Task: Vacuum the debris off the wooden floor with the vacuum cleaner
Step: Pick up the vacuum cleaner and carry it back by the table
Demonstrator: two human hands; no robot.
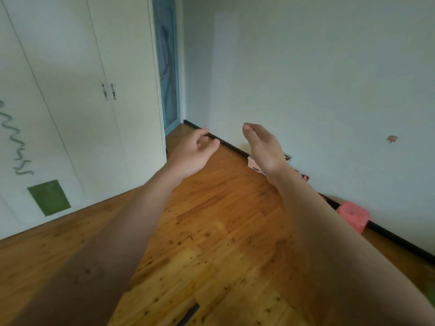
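Both my arms stretch forward over the wooden floor [211, 231], which is speckled with small dark spots. My left hand [191, 154] hangs in the air with loosely curled fingers and holds nothing. My right hand [263, 149] is held edge-on with relaxed, nearly straight fingers, also empty. No vacuum cleaner is plainly in view; a thin dark object [189, 315] lies on the floor at the bottom edge, and I cannot tell what it is.
A white wardrobe [77, 102] with a green patch stands on the left, a blue door [168, 67] in the far corner. Along the right wall's black skirting lie a small white box [253, 164], some small items and a pink stool [353, 215].
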